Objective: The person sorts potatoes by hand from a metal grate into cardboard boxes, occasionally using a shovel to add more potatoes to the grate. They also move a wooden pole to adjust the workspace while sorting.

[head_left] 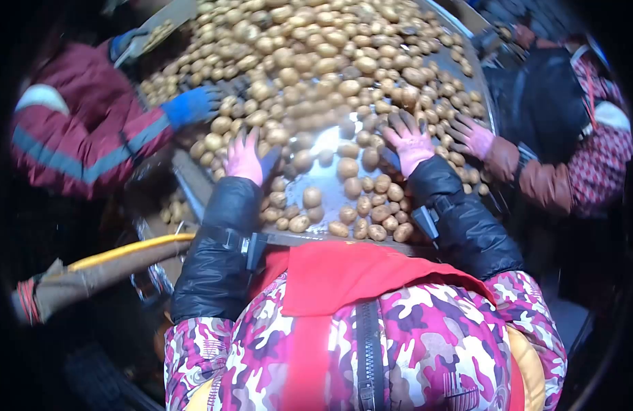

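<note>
Many potatoes (311, 198) lie spread over a wet, shiny sorting table (309, 179) in front of me. My left hand (245, 159), in a pink glove with dark fingertips, reaches over the potatoes on the left side, fingers stretched forward. On the right, my right hand (409, 142) wears the same kind of glove; its fingers are spread among the potatoes. Neither hand is closed round a potato. Beneath both palms the surface is partly hidden.
A co-worker's blue-gloved hand (192, 107) reaches in from the left. From the right comes another co-worker's pink-gloved hand (472, 135), close to mine. A yellow-edged bar (124, 252) juts out at the lower left. Potatoes pile thickest at the far end.
</note>
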The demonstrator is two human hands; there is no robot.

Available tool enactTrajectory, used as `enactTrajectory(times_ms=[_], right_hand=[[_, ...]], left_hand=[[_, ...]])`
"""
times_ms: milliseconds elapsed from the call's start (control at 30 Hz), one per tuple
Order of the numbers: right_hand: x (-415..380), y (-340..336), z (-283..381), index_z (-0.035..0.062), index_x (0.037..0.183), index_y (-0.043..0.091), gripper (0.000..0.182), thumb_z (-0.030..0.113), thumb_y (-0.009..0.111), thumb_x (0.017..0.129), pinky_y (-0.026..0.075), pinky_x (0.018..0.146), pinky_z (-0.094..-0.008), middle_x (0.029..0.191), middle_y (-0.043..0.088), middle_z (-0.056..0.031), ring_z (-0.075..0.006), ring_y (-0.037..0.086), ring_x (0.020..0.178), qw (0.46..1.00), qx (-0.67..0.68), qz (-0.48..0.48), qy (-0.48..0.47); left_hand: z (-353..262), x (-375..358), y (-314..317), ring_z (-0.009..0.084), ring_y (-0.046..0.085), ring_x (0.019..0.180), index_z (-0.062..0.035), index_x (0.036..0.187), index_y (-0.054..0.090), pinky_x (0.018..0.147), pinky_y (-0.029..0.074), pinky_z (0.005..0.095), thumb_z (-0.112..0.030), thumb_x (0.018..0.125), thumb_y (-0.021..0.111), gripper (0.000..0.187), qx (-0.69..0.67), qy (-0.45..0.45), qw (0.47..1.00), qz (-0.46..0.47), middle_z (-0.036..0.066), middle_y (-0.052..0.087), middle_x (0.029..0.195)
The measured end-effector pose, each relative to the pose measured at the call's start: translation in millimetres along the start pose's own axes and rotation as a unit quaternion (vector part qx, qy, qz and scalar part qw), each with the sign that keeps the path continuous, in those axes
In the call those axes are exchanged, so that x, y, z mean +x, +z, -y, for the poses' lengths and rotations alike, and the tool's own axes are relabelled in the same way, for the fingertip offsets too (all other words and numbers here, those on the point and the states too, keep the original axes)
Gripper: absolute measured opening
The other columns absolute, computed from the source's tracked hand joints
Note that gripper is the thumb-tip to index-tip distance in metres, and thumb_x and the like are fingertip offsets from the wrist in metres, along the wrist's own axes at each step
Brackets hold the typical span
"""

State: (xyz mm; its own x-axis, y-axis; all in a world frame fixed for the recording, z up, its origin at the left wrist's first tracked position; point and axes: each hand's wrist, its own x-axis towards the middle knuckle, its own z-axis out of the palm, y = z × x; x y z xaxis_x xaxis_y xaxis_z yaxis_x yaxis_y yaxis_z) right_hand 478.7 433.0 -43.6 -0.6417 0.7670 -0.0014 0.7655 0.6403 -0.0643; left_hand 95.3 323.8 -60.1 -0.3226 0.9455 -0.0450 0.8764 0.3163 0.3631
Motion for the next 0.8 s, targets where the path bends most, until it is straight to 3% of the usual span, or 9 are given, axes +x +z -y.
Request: enactTrajectory(times_ms=[100,233,267,367,467,533,567,633,800], right_hand=[[-55.3,4.3,15.6,0.0202,0.150,0.050,0.067,0.051,0.064,0.093,0.025,0.118,-0.0700,0.162,0.038,-0.0153,-0.0433,0.027,0.153,0.997,0.002,0.003,0.073],[-129.5,10.2,31.4,0.0179,0.157,0.041,0.081,0.050,0.069,0.088,0.019,0.122,-0.0670,0.162,0.034,-0.0203,-0.0442,0.029,0.151,0.990,0.077,0.059,0.101],[-139.1,5.0,37.2,0.0171,0.156,0.041,0.081,0.050,0.069,0.088,0.018,0.122,-0.0672,0.162,0.035,-0.0203,-0.0437,0.029,0.151,0.988,0.096,0.057,0.108],[-157.3,-4.7,42.6,0.0154,0.154,0.045,0.081,0.049,0.071,0.086,0.018,0.122,-0.0672,0.160,0.037,-0.0196,-0.0423,0.030,0.150,0.984,0.132,0.050,0.105],[-156.2,-2.4,50.8,0.0146,0.151,0.048,0.078,0.046,0.073,0.084,0.020,0.121,-0.0670,0.158,0.040,-0.0193,-0.0420,0.032,0.150,0.990,0.118,0.041,0.067],[-143.6,-4.4,59.3,0.0144,0.148,0.051,0.075,0.043,0.075,0.083,0.022,0.120,-0.0668,0.156,0.042,-0.0188,-0.0424,0.033,0.149,0.992,0.119,0.023,0.034],[-133.5,-2.8,62.2,0.0142,0.147,0.051,0.074,0.043,0.074,0.083,0.022,0.120,-0.0670,0.155,0.042,-0.0187,-0.0427,0.033,0.149,0.992,0.124,0.021,0.017],[-112.4,0.1,67.9,0.0137,0.146,0.052,0.072,0.042,0.074,0.084,0.022,0.120,-0.0674,0.155,0.043,-0.0186,-0.0432,0.033,0.149,0.991,0.133,0.017,-0.017],[-43.0,-12.9,94.9,0.0091,0.138,0.057,0.058,0.038,0.069,0.089,0.019,0.121,-0.0674,0.154,0.044,-0.0189,-0.0410,0.033,0.149,0.983,0.163,-0.043,-0.077]], left_hand=[[-54.0,-19.0,14.0,0.0489,0.019,0.154,-0.0233,0.158,0.041,0.119,0.020,0.0720,-0.059,0.088,0.070,0.083,0.107,0.018,0.993,0.036,0.023,0.029,0.166],[-114.2,-55.6,36.6,0.0525,0.028,0.147,-0.0136,0.155,0.041,0.116,0.030,0.0685,-0.051,0.081,0.078,0.091,-0.027,0.286,0.948,0.137,0.020,0.033,0.162],[-134.2,-69.5,37.0,0.0546,0.027,0.147,-0.0140,0.157,0.038,0.116,0.029,0.0695,-0.053,0.081,0.078,0.094,0.099,0.295,0.926,0.212,0.018,0.032,0.163],[-127.9,-80.3,33.2,0.0468,0.028,0.150,-0.0172,0.158,0.037,0.117,0.026,0.0707,-0.052,0.083,0.077,0.091,-0.005,0.351,0.895,0.276,0.018,0.030,0.164],[-85.9,-82.1,31.4,0.0421,0.034,0.148,-0.0170,0.156,0.040,0.116,0.029,0.0686,-0.045,0.083,0.079,0.088,0.000,0.383,0.905,0.184,0.019,0.037,0.160],[-68.0,-75.9,10.6,0.0417,0.052,0.133,-0.0109,0.146,0.053,0.112,0.041,0.0526,-0.026,0.079,0.084,0.076,-0.146,0.313,0.937,0.050,0.021,0.056,0.142],[-55.7,-73.7,0.0,0.0402,0.055,0.129,-0.0075,0.145,0.054,0.111,0.044,0.0461,-0.023,0.081,0.083,0.072,-0.157,0.228,0.959,0.068,0.021,0.059,0.138],[-22.5,-77.9,4.4,0.0395,0.056,0.129,-0.0077,0.145,0.055,0.110,0.044,0.0455,-0.021,0.085,0.080,0.066,-0.088,0.134,0.987,-0.027,0.021,0.061,0.137],[0.4,-101.5,-3.0,0.0396,0.051,0.134,-0.0104,0.143,0.057,0.113,0.041,0.0487,-0.021,0.089,0.077,0.059,-0.030,0.142,0.989,-0.027,0.019,0.055,0.145]])
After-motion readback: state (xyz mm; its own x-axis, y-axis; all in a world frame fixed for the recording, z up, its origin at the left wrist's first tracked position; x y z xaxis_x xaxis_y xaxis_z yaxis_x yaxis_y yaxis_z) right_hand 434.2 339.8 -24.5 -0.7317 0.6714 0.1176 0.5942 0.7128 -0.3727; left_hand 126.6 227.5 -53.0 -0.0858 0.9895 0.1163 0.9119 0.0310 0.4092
